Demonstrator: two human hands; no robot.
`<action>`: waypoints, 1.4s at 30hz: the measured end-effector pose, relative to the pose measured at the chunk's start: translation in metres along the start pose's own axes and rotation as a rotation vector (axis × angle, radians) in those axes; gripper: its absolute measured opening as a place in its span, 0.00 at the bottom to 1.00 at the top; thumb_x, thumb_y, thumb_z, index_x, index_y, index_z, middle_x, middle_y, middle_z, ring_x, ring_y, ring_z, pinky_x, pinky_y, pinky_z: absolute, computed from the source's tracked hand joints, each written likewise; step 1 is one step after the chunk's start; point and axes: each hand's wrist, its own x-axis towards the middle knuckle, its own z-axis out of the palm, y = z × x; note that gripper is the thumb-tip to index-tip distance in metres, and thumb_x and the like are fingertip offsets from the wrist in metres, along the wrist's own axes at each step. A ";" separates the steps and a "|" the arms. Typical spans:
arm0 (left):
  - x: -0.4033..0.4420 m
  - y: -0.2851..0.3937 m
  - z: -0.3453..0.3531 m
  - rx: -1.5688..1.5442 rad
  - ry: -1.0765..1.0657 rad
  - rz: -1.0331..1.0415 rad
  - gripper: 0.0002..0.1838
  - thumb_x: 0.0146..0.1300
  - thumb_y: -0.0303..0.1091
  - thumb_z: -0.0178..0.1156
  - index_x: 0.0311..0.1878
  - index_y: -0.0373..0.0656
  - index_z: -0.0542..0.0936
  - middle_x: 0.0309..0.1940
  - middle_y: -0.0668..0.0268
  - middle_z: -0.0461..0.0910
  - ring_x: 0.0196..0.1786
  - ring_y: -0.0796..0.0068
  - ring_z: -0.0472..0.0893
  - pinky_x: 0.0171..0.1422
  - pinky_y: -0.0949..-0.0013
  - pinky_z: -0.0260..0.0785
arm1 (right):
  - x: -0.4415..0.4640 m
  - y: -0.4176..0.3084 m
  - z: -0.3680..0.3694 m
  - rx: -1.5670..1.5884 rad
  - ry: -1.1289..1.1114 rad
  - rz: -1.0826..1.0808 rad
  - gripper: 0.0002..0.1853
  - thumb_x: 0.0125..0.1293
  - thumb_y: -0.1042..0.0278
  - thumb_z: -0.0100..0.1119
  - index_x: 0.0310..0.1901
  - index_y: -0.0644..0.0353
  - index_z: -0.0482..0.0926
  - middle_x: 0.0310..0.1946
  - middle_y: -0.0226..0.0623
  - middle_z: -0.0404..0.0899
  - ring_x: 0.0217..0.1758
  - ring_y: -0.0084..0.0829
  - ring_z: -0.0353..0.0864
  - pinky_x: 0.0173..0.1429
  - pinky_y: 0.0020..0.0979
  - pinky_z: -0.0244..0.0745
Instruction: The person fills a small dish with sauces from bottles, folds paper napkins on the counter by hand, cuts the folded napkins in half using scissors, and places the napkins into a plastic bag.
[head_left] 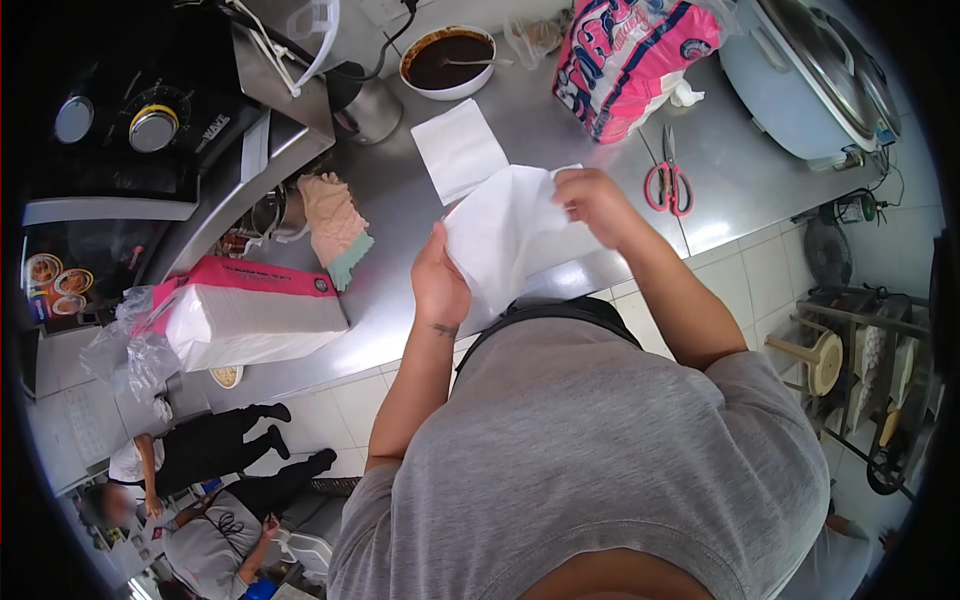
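Observation:
Both hands hold a thin white napkin (pixel 500 225), partly unfolded, above the steel counter (pixel 390 325). My left hand (pixel 440 280) grips its left edge, thumb on top. At the upper right corner my right hand (pixel 588 203) pinches it with curled fingers, slightly blurred. A folded white square napkin (pixel 458 148) lies flat on the counter just beyond, partly overlapped by the held one. To the left is an opened pink and white pack of napkins (pixel 260 320).
Red-handled scissors (pixel 668 185), a pink plastic bag (pixel 635 60) and a large lidded container (pixel 800 90) are on the right. A bowl of dark sauce (pixel 447 62), a metal jug (pixel 368 105) and a microwave (pixel 130 110) stand beyond. Two people (pixel 210 530) are at lower left.

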 end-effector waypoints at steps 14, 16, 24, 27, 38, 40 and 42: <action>0.048 -0.027 -0.067 0.346 0.211 -0.117 0.30 0.65 0.40 0.59 0.64 0.33 0.63 0.49 0.58 0.78 0.50 0.66 0.80 0.51 0.66 0.73 | 0.020 0.058 -0.073 -0.500 0.315 0.093 0.29 0.48 0.69 0.67 0.55 0.62 0.73 0.38 0.35 0.75 0.37 0.29 0.76 0.39 0.31 0.70; 0.042 -0.043 -0.079 0.654 0.285 -0.044 0.37 0.59 0.35 0.66 0.68 0.35 0.58 0.49 0.58 0.77 0.47 0.67 0.80 0.49 0.68 0.72 | 0.037 0.087 -0.088 -0.378 0.373 -0.080 0.30 0.46 0.74 0.67 0.56 0.62 0.72 0.36 0.34 0.75 0.35 0.28 0.75 0.38 0.30 0.71; 0.040 -0.059 -0.081 0.780 0.426 0.312 0.44 0.52 0.31 0.71 0.69 0.37 0.56 0.43 0.61 0.72 0.39 0.75 0.72 0.41 0.73 0.68 | 0.058 0.094 -0.089 -0.602 0.601 -0.243 0.30 0.48 0.76 0.66 0.57 0.63 0.71 0.28 0.32 0.76 0.31 0.27 0.75 0.39 0.28 0.72; 0.054 -0.079 -0.113 0.854 0.507 0.395 0.39 0.52 0.33 0.72 0.65 0.38 0.62 0.37 0.65 0.73 0.34 0.78 0.72 0.35 0.75 0.66 | 0.061 0.103 -0.092 -0.617 0.604 -0.278 0.30 0.49 0.75 0.66 0.57 0.63 0.71 0.28 0.33 0.77 0.31 0.27 0.76 0.39 0.28 0.73; 0.069 -0.044 -0.105 0.712 0.433 0.146 0.10 0.54 0.28 0.68 0.38 0.34 0.80 0.29 0.68 0.78 0.25 0.82 0.72 0.30 0.77 0.66 | 0.071 0.116 -0.099 -0.498 0.632 -0.278 0.30 0.48 0.75 0.68 0.56 0.65 0.72 0.27 0.33 0.79 0.29 0.24 0.77 0.35 0.26 0.72; 0.078 -0.047 -0.115 0.768 0.456 0.310 0.11 0.55 0.27 0.67 0.40 0.35 0.80 0.30 0.66 0.79 0.29 0.80 0.73 0.34 0.76 0.67 | 0.072 0.118 -0.100 -0.498 0.643 -0.298 0.30 0.48 0.75 0.68 0.56 0.65 0.72 0.26 0.32 0.79 0.28 0.24 0.77 0.34 0.26 0.72; 0.081 -0.050 -0.122 0.878 0.499 0.269 0.11 0.55 0.27 0.67 0.41 0.36 0.80 0.31 0.66 0.79 0.32 0.79 0.74 0.37 0.75 0.68 | 0.075 0.121 -0.099 -0.471 0.639 -0.315 0.29 0.49 0.75 0.68 0.56 0.65 0.72 0.26 0.31 0.79 0.27 0.23 0.76 0.33 0.26 0.71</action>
